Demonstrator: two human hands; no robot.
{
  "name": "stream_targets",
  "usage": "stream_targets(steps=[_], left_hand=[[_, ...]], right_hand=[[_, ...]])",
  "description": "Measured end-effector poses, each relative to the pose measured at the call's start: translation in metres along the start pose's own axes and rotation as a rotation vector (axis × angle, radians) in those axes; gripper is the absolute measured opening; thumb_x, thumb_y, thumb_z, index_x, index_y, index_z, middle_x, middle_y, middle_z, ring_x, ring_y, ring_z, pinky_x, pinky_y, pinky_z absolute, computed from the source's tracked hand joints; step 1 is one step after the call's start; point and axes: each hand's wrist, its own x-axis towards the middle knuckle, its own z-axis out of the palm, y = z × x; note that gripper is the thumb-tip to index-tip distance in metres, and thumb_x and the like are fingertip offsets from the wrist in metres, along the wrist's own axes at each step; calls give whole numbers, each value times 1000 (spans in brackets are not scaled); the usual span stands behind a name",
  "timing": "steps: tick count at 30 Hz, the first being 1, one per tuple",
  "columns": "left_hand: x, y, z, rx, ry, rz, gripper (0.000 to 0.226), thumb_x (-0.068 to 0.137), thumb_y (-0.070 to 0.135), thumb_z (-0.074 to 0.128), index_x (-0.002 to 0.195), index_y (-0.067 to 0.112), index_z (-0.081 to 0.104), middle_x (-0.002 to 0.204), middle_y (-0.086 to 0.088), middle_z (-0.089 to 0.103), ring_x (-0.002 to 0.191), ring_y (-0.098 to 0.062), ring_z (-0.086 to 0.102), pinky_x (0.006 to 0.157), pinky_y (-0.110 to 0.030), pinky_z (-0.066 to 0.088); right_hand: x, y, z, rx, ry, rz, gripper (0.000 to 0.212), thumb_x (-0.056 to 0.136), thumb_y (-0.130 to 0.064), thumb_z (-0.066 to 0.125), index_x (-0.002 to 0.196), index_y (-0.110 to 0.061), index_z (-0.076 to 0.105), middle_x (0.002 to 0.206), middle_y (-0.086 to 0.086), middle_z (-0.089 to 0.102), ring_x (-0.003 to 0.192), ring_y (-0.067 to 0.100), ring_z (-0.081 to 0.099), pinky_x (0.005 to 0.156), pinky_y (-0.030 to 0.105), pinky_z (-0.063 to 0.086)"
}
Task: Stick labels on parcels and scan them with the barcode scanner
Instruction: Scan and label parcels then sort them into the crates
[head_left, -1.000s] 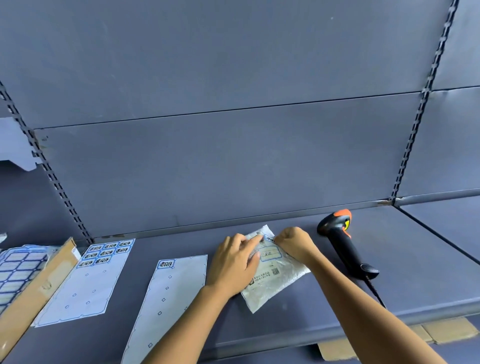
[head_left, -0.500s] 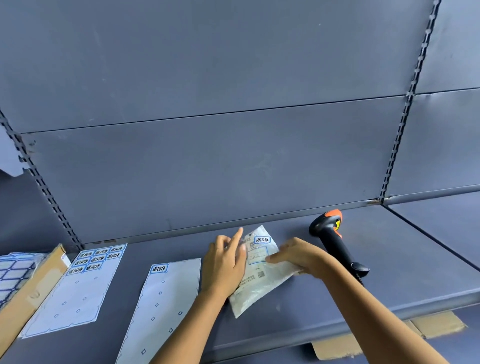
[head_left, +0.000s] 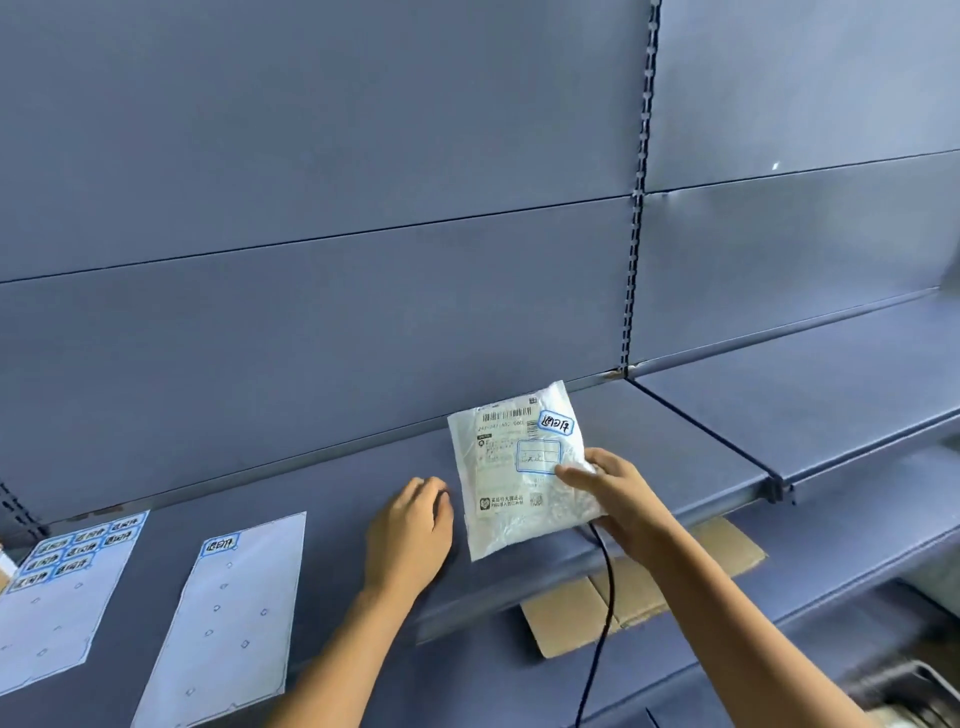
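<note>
The white plastic mailer parcel (head_left: 511, 467), flat on the blue-grey metal shelf (head_left: 675, 441) a moment ago, is now raised upright, pinched by the right hand (head_left: 618, 499). The left hand (head_left: 410, 530) rests loosely curled on the shelf. The parcel's blue-bordered sticker (head_left: 556, 423) reads 退回件 (barcode digits blurred). The scanner is hidden; only its black cable (head_left: 605, 587) shows.

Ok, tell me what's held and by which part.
The right hand grips the white parcel by its right edge; the left hand holds nothing.
</note>
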Motion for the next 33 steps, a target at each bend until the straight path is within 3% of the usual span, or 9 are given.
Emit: stream_targets(steps=[4,7,10,16,20,23,28,33], left_hand=[[-18,76,7,-65,-11,122,15,95,20,49,93,15,63,91,4,64,80,-24,59,61,-30,40],[-50,140,25,-120,-57,224,15,95,19,48,94,14,62,94,3,62,84,-22,56,61,-28,33],[-103,213,57,-207,-172,308,16,95,19,47,96,16,63,98,5,61,93,-19,55,67,-30,39],[-214,361,113,-281,-436,547,20,96,22,44,101,19,62,103,3,60,100,-20,55,77,-33,44],[-268,446,134,-340,-573,728,17,94,24,45,99,20,61,101,2,59,96,-21,57,77,-35,47],[-297,500,141,-392,-629,844,15,92,23,48,98,20,61,99,4,59,94,-19,57,76,-34,48],[-334,562,155,-462,-703,976,13,93,24,50,96,18,61,95,3,58,87,-19,57,69,-31,42],[-345,590,196,-421,-840,987,15,95,28,46,102,23,58,98,8,57,88,-14,59,67,-29,43]], right_hand=[[-57,-11,-72,20,82,-36,25,87,-13,65,110,-5,60,105,13,72,95,30,69,86,46,55],[-117,-5,-137,56,198,-38,21,88,-12,64,108,-7,60,102,11,72,87,25,71,74,40,58],[-194,11,-208,97,354,-22,18,87,-11,64,105,-9,61,99,9,73,74,17,70,58,28,56],[-362,46,-334,135,702,13,30,83,-12,68,111,-4,59,107,15,69,85,26,67,70,36,54],[-466,56,-388,180,922,12,28,85,-11,66,111,-5,57,108,15,67,85,25,66,61,29,54],[-523,63,-414,223,1060,-4,30,85,-11,66,113,-4,56,112,17,66,89,27,67,72,37,55],[-565,71,-436,298,1148,-23,30,86,-12,65,114,-7,56,113,14,67,97,29,68,78,37,57],[-561,79,-464,298,1171,5,29,86,-14,65,114,-11,57,111,12,67,99,29,67,80,38,58]])
